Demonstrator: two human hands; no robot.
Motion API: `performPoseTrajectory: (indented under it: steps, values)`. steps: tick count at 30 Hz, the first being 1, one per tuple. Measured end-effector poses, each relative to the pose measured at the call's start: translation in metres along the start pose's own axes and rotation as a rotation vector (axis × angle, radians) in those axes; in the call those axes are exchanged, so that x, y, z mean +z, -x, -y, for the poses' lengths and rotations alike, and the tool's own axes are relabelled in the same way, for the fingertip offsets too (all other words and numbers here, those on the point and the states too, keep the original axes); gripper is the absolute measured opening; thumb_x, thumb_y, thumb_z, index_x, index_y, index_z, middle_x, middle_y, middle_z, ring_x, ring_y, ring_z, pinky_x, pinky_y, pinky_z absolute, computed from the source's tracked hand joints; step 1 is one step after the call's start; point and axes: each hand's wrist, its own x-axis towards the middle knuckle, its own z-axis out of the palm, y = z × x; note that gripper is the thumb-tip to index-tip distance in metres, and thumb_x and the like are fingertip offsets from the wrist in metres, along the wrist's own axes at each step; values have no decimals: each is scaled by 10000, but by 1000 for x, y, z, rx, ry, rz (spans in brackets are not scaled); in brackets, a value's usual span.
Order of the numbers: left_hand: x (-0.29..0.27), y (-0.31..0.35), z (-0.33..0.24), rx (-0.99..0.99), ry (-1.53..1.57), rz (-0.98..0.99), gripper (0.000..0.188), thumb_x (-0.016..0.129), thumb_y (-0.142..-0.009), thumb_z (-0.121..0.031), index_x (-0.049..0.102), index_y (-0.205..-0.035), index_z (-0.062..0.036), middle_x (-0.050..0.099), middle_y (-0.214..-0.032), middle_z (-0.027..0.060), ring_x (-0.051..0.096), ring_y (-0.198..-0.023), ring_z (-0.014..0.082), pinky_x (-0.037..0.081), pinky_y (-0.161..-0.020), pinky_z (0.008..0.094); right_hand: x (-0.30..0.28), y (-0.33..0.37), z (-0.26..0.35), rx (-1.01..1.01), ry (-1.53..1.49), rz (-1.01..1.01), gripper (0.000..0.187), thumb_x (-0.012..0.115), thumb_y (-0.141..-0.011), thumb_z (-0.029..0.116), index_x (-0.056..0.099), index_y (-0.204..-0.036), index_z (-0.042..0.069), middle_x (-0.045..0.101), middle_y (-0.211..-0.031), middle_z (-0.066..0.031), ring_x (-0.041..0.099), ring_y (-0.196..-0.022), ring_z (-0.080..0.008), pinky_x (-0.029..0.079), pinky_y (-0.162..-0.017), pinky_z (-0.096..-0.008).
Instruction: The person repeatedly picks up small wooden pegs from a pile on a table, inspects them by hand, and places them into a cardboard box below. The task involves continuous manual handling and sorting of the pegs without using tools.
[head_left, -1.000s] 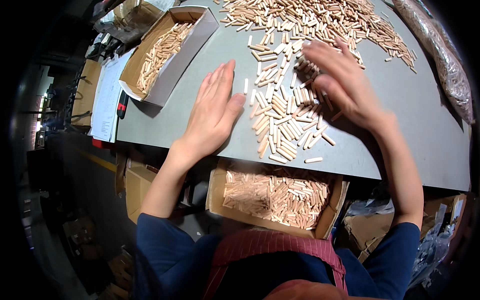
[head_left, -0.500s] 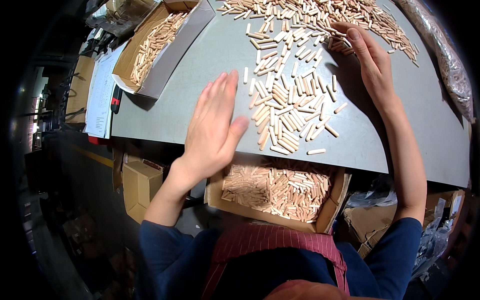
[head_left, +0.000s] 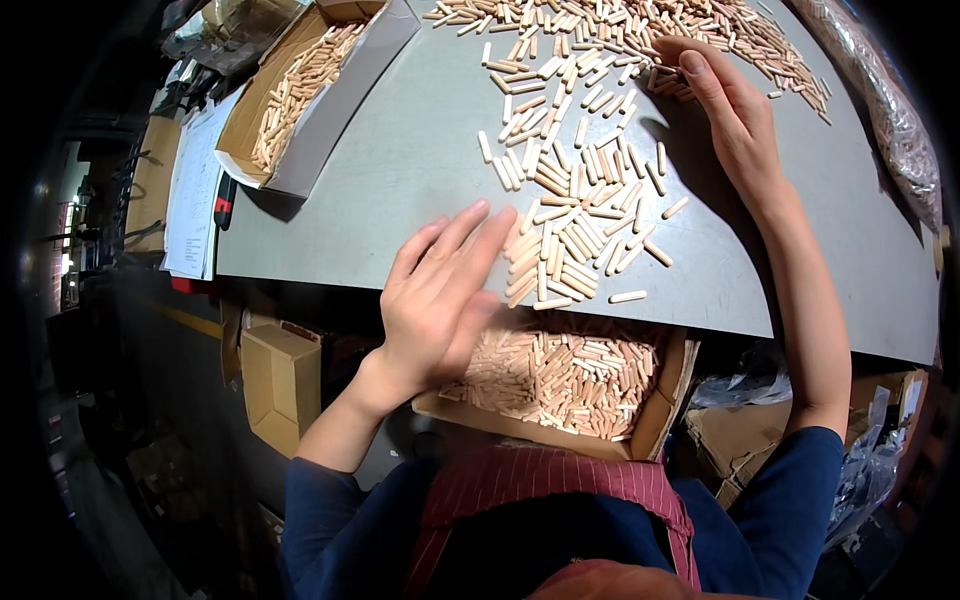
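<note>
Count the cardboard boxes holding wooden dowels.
2: one box under the table's near edge by the left hand, one box on the table's far left corner. Others may be hidden.

Both flat hands [head_left: 440,300] rest on scattered wooden dowels [head_left: 580,200].

A small cardboard box [head_left: 282,377] stands below the table, papers [head_left: 196,195] lying far left

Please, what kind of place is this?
Probably a small workshop or factory bench for sorting parts: wooden dowel pins lie spread over a grey table, and cardboard boxes hold more of them.
</note>
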Motion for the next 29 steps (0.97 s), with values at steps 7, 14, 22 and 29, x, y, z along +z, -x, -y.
performPoseTrajectory:
  steps: [7,14,22,29]
  values:
    - [-5,0,0,-264,514,-87,469,432,-1107,-159,500,-1510,71,651,-1420,235,617,-1334,317,408,-1142,397,0,-2,-5,-62,7,-2,433,485,-1151,326,650,-1386,2,707,-1335,-93,633,-1247,-152,464,-1086,-287]
    - [-4,-12,-1,-328,712,-74,486,472,-1051,-45,490,-1527,48,658,-1421,209,604,-1343,294,414,-1129,388,2,1,-9,12,-34,11,405,527,-1137,298,660,-1371,-4,718,-1303,-82,678,-1164,-138,515,-1016,-274]
    - [-3,-21,2,-3,262,-26,495,532,-927,74,595,-1418,57,711,-1311,192,662,-1244,336,450,-1084,423,-1,0,-9,38,-62,15,380,532,-1136,287,684,-1347,9,733,-1258,-55,683,-1124,-117,526,-981,-259]
    - [-4,-17,1,18,248,-49,476,546,-905,93,628,-1374,71,709,-1296,208,670,-1240,350,465,-1085,440,-1,1,-10,37,-35,5,377,553,-1127,298,697,-1330,14,740,-1246,-51,681,-1123,-111,523,-988,-262]
